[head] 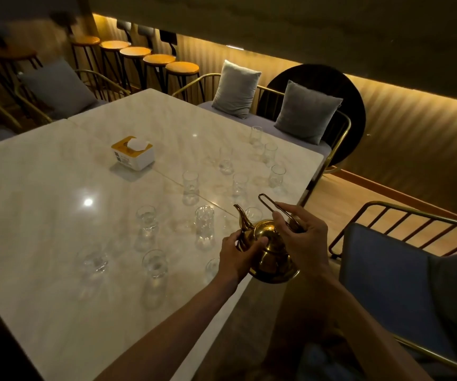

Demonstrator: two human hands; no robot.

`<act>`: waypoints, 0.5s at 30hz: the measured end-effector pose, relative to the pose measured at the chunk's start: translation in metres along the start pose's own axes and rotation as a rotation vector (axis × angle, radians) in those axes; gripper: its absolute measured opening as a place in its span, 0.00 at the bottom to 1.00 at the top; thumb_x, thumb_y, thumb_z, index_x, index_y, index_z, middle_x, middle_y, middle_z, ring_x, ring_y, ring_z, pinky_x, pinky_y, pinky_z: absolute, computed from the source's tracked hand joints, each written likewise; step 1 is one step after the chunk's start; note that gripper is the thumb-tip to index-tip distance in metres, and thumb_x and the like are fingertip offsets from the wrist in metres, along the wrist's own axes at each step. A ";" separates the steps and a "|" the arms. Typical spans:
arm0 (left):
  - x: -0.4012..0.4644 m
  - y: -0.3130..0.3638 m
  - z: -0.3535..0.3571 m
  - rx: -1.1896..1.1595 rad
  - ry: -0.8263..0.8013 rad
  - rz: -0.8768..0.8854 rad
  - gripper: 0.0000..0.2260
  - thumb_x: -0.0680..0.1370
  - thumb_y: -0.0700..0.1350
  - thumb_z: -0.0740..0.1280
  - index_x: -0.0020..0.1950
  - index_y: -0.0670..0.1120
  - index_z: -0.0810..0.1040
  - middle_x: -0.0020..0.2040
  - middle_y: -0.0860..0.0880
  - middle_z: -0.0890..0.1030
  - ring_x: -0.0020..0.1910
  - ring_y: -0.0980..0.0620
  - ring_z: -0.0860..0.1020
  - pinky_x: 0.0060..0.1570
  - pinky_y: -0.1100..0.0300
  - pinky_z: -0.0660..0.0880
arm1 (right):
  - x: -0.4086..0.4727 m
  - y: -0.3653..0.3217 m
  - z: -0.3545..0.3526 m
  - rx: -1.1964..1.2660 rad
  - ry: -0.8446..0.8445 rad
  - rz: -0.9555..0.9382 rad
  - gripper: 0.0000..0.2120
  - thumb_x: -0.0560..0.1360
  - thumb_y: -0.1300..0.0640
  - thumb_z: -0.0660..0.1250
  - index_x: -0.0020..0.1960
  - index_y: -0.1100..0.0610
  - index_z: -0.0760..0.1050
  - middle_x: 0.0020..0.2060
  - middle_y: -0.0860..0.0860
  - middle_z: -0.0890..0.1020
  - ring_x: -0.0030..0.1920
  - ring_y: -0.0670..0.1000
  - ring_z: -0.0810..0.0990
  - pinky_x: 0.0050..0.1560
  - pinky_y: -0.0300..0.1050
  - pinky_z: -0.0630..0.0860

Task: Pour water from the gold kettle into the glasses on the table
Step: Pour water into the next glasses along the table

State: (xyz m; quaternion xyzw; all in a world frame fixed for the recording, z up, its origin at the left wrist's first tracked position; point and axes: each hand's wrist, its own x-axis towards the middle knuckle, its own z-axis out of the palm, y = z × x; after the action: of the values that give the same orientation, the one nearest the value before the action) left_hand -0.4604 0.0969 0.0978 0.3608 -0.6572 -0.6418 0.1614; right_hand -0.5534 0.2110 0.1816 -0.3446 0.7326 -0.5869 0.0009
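1. At the near right edge of the marble table (56, 215), in the head view, a person is holding the gold kettle (270, 248) with both hands, its spout (242, 218) pointing up and away toward the glasses.
2. The left hand (238, 257) is cupping the kettle's left flank just below the spout, its fingers curling round the body and the thumb pressing near the lid.
3. The right hand (301, 243) is gripping the wire handle (274, 206), which is tilting up and to the left; the thumb and fingers are closing round its two bars.
4. The kettle is hanging over the table's edge; whether its base is touching the top cannot be told.
5. Clear glasses are standing upright across the right half of the table: a tall glass (204, 226) just left of the spout, another glass (253, 214) partly hidden behind the kettle, and a front glass (155, 264) near the left forearm.
6. Farther back, a white tissue box (133, 152) with a yellow top is sitting well apart from the kettle.
7. Beyond the table, grey cushions (235, 89) are leaning on gold-framed chairs, and a row of bar stools (158, 59) is standing along the lit wall.
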 end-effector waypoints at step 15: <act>0.098 -0.020 -0.014 -0.007 0.011 -0.049 0.36 0.68 0.64 0.76 0.71 0.51 0.72 0.69 0.49 0.72 0.68 0.47 0.72 0.63 0.54 0.73 | 0.070 0.049 0.054 -0.022 -0.071 0.055 0.15 0.78 0.53 0.71 0.63 0.54 0.81 0.58 0.46 0.84 0.51 0.46 0.86 0.51 0.52 0.85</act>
State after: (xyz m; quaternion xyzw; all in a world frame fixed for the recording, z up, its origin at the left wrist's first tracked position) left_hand -0.5130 0.0222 0.0562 0.3796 -0.6450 -0.6460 0.1504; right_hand -0.6091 0.1331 0.1510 -0.3448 0.7478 -0.5660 0.0395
